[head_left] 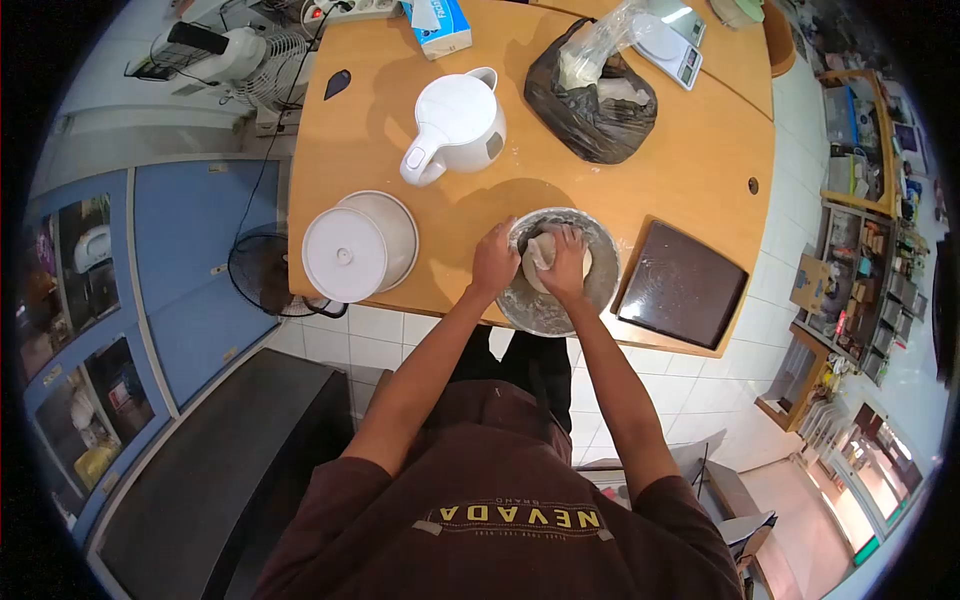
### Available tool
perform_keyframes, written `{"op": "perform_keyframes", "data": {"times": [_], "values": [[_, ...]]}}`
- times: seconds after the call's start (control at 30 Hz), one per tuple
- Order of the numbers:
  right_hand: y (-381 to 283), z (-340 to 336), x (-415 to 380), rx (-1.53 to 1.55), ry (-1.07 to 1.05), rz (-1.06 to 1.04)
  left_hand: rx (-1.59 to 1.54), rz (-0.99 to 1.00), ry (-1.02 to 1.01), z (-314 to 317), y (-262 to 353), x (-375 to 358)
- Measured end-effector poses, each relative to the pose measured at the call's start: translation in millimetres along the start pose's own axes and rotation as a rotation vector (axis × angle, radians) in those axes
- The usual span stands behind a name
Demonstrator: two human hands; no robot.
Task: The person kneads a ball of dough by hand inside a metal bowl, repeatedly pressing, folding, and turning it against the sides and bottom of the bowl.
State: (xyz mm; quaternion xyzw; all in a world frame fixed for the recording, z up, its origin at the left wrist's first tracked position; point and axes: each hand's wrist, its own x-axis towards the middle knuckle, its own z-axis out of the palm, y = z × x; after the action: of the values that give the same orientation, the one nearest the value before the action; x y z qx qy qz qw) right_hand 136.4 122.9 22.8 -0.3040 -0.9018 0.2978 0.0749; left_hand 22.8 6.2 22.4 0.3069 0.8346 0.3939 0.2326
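Observation:
A metal bowl (530, 312), its inner wall dusted with flour, stands at the table's front edge. Inside lies a pale lump of dough (541, 250). My left hand (496, 258) grips the bowl's left rim, with the fingers on the far side partly hidden. Reaching into the bowl, my right hand (566, 265) is curled over the right part of the dough and presses on it. Part of the dough is hidden beneath that hand.
Left of the bowl stands a white lidded container (345, 252). A white electric kettle (458, 112) is behind it. At the back right are a black plastic bag (600, 130) and a kitchen scale (668, 45). A dark tray (683, 283) lies to the right on the wooden table (480, 215).

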Motion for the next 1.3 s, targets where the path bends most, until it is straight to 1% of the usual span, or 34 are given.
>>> {"op": "perform_keyframes", "data": {"times": [0.03, 0.07, 0.13, 0.17, 0.23, 0.27, 0.37, 0.4, 0.5, 0.53, 0.6, 0.63, 0.7, 0.73, 0.8, 0.83, 0.9, 0.93, 1.0, 1.1, 1.2, 1.23, 1.3], "values": [[4.4, -8.2, 1.0, 0.137, 0.011, -0.012, -0.002, 0.022, 0.019, 1.0, -0.4, -0.1], [7.6, -16.3, -0.6, -0.028, 0.012, 0.003, -0.013, 0.030, 0.025, 1.9, -0.6, -1.0], [15.0, -25.3, -5.6, -0.075, -0.083, 0.050, -0.032, 0.044, 0.036, 0.0, 0.7, -2.4], [18.1, -28.5, -8.7, -0.098, -0.130, 0.075, -0.011, 0.015, 0.017, -0.1, 1.4, -2.9], [9.0, -31.6, -14.0, -0.178, -0.151, 0.112, 0.031, -0.041, -0.025, -3.0, 7.3, -2.5], [5.0, -32.1, -15.7, -0.217, -0.161, 0.131, 0.038, -0.028, -0.033, -3.9, 10.0, -2.1], [7.9, -30.1, -13.2, -0.208, -0.158, 0.106, 0.057, -0.014, -0.044, -0.2, 7.2, -4.0], [3.3, -36.6, -9.9, -0.163, -0.181, 0.126, 0.062, -0.020, -0.035, 1.5, 4.4, -4.4], [-9.3, -53.6, -8.2, -0.181, -0.279, 0.094, 0.041, -0.007, 0.006, 3.5, -0.4, -6.6], [-4.7, -53.3, -10.0, -0.125, -0.333, 0.133, 0.028, 0.001, 0.022, 3.1, 1.4, -7.0], [1.5, -52.6, -13.5, -0.009, -0.445, 0.207, 0.063, -0.022, -0.042, 0.7, 6.7, -6.5], [2.0, -55.7, -14.5, -0.033, -0.444, 0.216, 0.082, -0.033, -0.073, -2.1, 9.5, -5.2], [1.7, -62.7, -19.6, -0.076, -0.441, 0.231, 0.076, 0.015, -0.092, 0.2, 6.6, -3.4], [5.5, -62.2, -24.0, -0.058, -0.398, 0.133, 0.073, 0.038, -0.102, 2.7, 3.6, -3.2], [6.2, -64.3, -30.9, -0.021, -0.313, -0.063, 0.055, 0.082, -0.056, 6.3, 0.2, -3.8], [1.9, -67.7, -33.0, -0.008, -0.320, -0.049, 0.046, 0.104, -0.037, 7.1, -0.3, -4.7], [-12.9, -76.3, -33.1, 0.018, -0.328, -0.019, 0.009, 0.052, -0.051, 4.8, 1.5, -3.2], [-20.7, -79.4, -35.2, 0.010, -0.308, 0.006, -0.008, 0.025, -0.059, 4.2, 1.0, -3.4], [-35.5, -83.3, -42.6, -0.004, -0.274, 0.056, -0.013, 0.032, -0.042, 7.8, -6.7, -2.1], [-52.1, -86.5, -59.3, -0.022, -0.162, 0.080, -0.042, 0.043, -0.038, 10.6, -11.9, 0.6], [-49.1, -71.0, -78.2, -0.055, -0.101, 0.005, -0.049, 0.020, -0.040, 12.1, -5.6, -2.1], [-46.8, -67.8, -84.4, -0.049, -0.142, -0.001, -0.045, 0.008, -0.040, 11.6, -1.7, -2.5], [-41.9, -61.2, -94.3, -0.033, -0.224, -0.013, -0.061, 0.066, 0.042, 15.3, -0.2, -3.1]]}}
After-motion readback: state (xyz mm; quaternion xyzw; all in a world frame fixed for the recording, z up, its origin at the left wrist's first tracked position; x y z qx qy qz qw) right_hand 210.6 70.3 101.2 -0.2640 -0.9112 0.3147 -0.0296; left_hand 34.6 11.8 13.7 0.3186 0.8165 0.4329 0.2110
